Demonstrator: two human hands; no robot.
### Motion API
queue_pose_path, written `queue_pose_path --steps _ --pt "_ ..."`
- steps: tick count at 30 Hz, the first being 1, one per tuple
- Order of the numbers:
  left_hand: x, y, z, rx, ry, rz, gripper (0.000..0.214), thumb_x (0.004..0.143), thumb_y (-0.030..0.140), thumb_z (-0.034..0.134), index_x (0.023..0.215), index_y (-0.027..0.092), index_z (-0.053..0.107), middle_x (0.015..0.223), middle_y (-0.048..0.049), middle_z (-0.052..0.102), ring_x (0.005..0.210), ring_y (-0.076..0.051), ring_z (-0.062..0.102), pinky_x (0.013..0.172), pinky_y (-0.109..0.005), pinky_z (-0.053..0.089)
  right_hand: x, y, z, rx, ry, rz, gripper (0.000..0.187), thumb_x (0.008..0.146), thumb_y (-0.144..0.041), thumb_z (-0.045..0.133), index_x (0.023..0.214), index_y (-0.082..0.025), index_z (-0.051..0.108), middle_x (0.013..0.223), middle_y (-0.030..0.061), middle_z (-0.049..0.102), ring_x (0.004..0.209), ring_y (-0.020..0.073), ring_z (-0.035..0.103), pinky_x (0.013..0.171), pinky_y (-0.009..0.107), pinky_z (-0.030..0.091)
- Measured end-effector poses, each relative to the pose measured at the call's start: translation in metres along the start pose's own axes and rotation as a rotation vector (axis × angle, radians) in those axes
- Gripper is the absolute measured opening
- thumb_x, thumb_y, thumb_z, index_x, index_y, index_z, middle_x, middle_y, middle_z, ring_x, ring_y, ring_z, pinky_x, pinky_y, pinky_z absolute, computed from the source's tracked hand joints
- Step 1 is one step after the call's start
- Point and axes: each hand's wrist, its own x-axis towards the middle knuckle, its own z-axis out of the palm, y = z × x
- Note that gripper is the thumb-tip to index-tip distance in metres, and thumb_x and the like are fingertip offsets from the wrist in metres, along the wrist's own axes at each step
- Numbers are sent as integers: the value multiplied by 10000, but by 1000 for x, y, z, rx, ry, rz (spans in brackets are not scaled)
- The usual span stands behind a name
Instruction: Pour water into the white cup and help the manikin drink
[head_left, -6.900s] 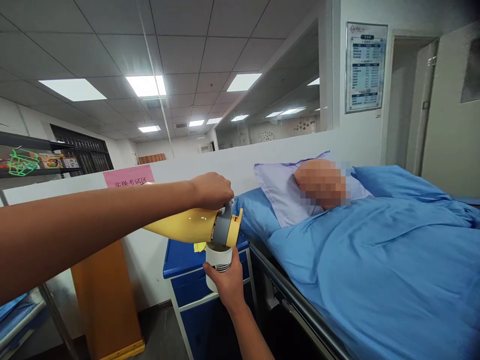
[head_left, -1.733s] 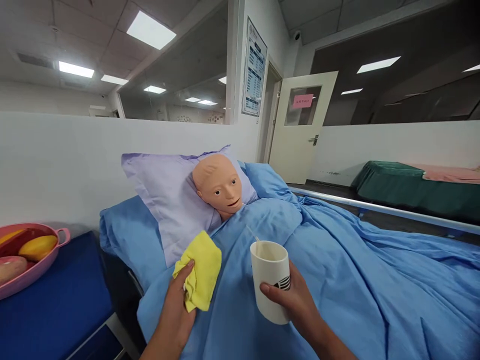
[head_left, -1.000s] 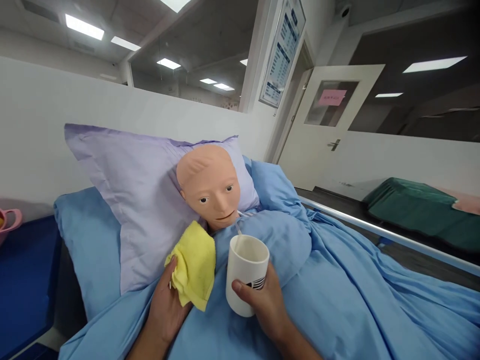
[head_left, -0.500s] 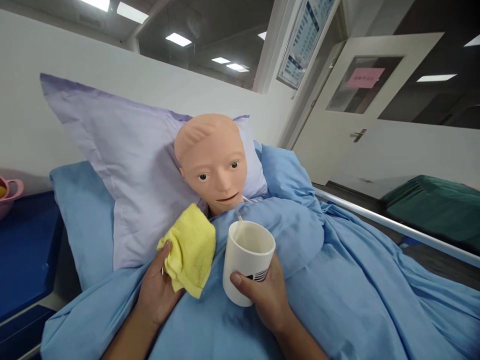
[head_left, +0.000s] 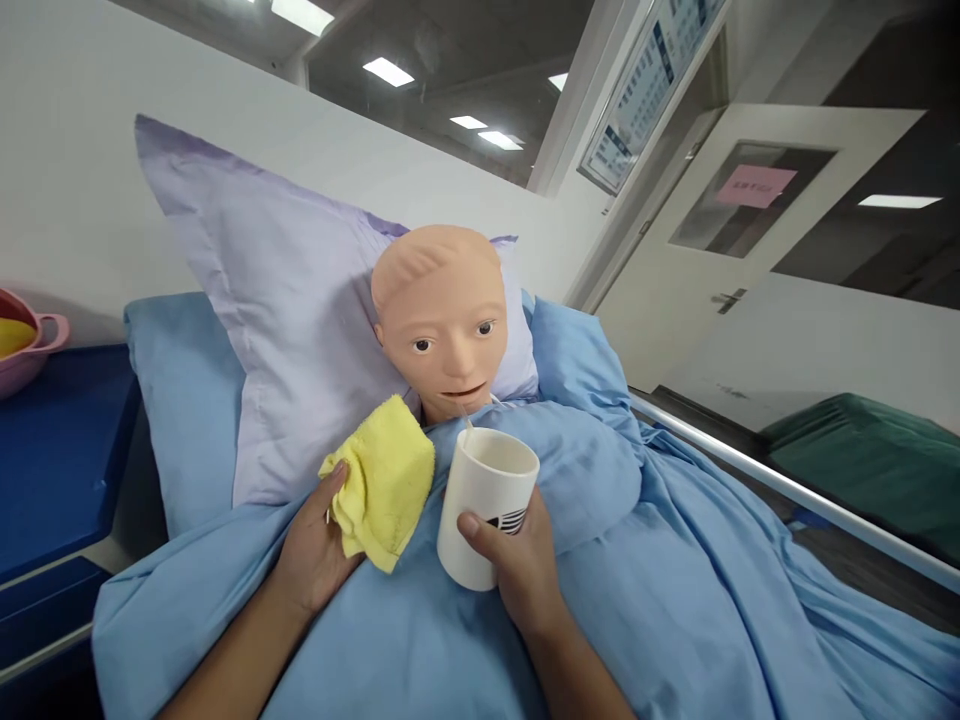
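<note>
A white cup [head_left: 471,500] with a black striped print is in my right hand [head_left: 517,560], the thumb across its front. From the cup's rim a thin clear straw [head_left: 468,420] slants up toward the mouth of a mannequin head [head_left: 442,310]; whether its tip touches the lips I cannot tell. My left hand [head_left: 319,545] grips a folded yellow towel [head_left: 386,480], held in front of the pillow beside the mannequin's chin. The mannequin lies face up, its body under a blue quilt [head_left: 405,650].
A lilac pillow [head_left: 300,300] props the head. On the left, a pink basin [head_left: 30,350] with something yellow inside stands on a dark blue cabinet top [head_left: 67,450]. A white bed rail [head_left: 795,490] runs along the right. Behind it are a door [head_left: 697,240] and a dark green cover [head_left: 862,460].
The cup has come slightly nearer the mannequin's chin, and the straw tip now sits closer to the mouth. The towel stays beside the chin. The whole view has shifted and tilted a little.
</note>
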Motion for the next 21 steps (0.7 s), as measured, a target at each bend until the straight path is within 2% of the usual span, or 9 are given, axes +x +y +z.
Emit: queue_pose_path --steps 11,16,21 --pt "0 -2 -7 44 -94 58 514 977 177 476 1487 157 416 1247 -129 684 1163 -242 647 1128 -389 426 6 -2 4 60 -42 -30 594 634 -454 848 1132 -229 615 900 17 693 780 206 634 655 302 536" --pt "-1 -3 -6 103 -82 86 531 980 183 467 1505 169 387 1253 -131 680 1147 -245 656 1109 -386 449 5 1 0 84 -73 -35 578 644 -442 850 1131 -234 617 922 17 703 817 217 650 671 306 543" --pt "-1 -2 -3 115 -66 105 512 971 176 481 1480 161 426 1234 -127 694 1144 -241 661 1101 -381 458 6 0 -2 88 -92 -33 588 650 -444 851 1148 -237 619 935 16 711 811 206 649 660 290 537"
